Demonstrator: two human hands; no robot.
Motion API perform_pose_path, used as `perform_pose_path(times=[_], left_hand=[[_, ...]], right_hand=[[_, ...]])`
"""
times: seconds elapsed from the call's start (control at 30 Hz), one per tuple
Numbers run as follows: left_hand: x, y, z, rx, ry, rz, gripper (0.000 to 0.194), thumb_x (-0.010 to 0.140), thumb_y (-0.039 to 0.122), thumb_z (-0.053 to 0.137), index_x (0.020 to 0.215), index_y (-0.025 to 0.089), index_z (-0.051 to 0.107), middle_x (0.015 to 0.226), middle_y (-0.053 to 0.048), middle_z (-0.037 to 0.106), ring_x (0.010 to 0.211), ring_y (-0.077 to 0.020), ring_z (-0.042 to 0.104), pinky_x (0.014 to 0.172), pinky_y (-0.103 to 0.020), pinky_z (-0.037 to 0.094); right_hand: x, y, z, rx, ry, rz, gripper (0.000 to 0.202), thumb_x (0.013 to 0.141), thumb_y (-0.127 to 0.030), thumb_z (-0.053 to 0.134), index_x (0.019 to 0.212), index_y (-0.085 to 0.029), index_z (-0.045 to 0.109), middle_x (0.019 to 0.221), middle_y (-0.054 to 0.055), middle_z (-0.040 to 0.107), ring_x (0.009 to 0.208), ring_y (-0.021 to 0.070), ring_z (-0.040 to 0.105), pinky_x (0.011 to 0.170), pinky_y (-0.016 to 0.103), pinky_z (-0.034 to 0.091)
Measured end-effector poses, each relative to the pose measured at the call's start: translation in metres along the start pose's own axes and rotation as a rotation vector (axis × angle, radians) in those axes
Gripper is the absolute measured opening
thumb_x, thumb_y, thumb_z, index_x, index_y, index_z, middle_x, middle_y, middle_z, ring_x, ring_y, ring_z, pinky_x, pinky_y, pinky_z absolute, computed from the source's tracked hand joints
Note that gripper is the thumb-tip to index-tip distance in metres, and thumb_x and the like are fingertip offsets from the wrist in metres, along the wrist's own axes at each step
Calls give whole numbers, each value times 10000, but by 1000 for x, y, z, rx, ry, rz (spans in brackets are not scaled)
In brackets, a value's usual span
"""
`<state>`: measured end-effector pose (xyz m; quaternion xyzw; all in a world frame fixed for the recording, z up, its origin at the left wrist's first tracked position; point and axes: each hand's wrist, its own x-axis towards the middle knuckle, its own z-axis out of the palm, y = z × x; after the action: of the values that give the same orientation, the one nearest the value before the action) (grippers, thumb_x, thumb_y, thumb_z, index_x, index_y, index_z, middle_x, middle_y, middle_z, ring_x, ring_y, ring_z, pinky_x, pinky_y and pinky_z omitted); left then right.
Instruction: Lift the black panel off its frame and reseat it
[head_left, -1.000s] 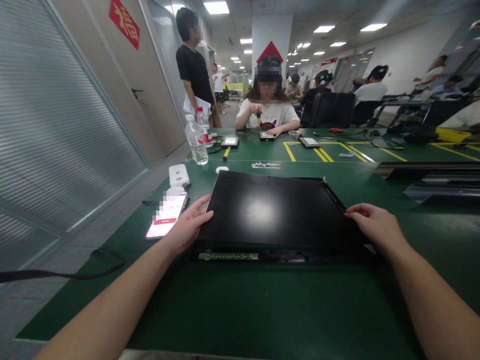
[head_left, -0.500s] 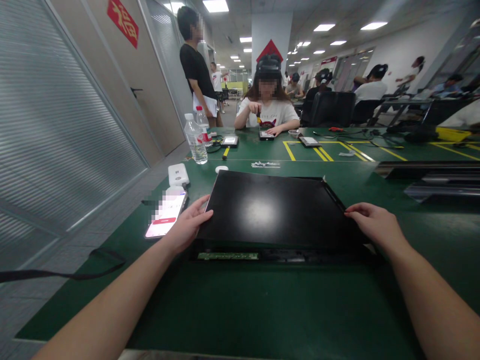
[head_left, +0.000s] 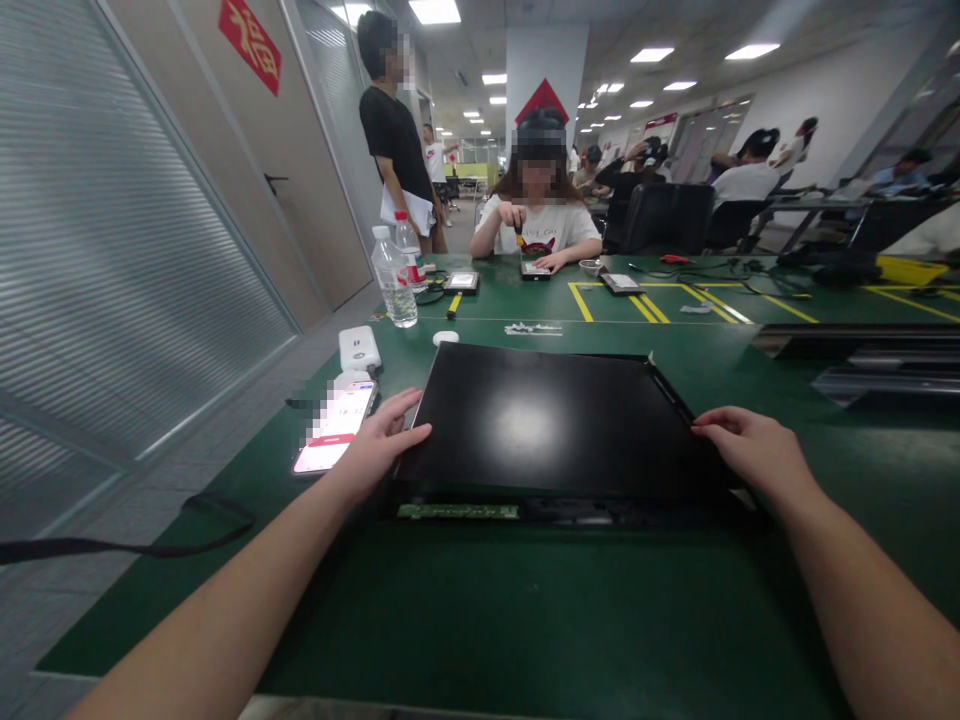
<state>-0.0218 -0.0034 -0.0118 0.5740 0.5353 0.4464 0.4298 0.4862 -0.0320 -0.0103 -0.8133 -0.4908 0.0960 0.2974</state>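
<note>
A black, flat display panel (head_left: 555,415) lies tilted over a dark frame on the table, a bright light reflected in its surface. Along the near side, a strip of green circuit board (head_left: 459,511) shows below the panel's edge. My left hand (head_left: 386,440) grips the panel's left edge, thumb on top and the other fingers at the side, partly hidden. At the right edge, my right hand (head_left: 746,445) pinches the panel's rim between thumb and forefinger. How far the panel rests in the frame I cannot tell.
Left of the panel lie a lit phone (head_left: 335,428) and a white power bank (head_left: 360,348). Behind them stand two plastic bottles (head_left: 393,275). Dark glossy strips (head_left: 885,385) lie on the right. Across the green table (head_left: 555,610), a person (head_left: 538,215) holds a screwdriver over a hard drive.
The camera view has shifted slightly. Both hands stay on the panel's edges, and its near edge sits marginally lower over the frame.
</note>
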Motion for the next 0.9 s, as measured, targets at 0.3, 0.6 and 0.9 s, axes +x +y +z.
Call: perform_pose_path(times=[0.3,0.6,0.9], left_hand=[[1,-7,-1,126,-6,-79,753,688,516,918,1386,255,803,1803,-129,441,1670,-426,383,1336,-521,393],[7,-18,-2,164,-2,-35,756,664,529,922,1349,226,821,1771,-160,470,1643,-440,421,1342,-543,363],[5,-17,0,244,3,-41,681,742,476,855,1384,256,792,1813,-136,400,1657,-405,407,1347,-543,357]], right_hand=[[2,4,4,16,13,-4,161,723,-421,652,736,-306,764,783,70,767,808,307,691,800,450,537],[6,9,6,8,15,4,193,721,-446,664,773,-296,773,774,67,752,798,304,685,777,444,532],[8,11,3,45,-3,20,176,715,-432,703,773,-289,787,757,67,761,781,311,700,759,456,534]])
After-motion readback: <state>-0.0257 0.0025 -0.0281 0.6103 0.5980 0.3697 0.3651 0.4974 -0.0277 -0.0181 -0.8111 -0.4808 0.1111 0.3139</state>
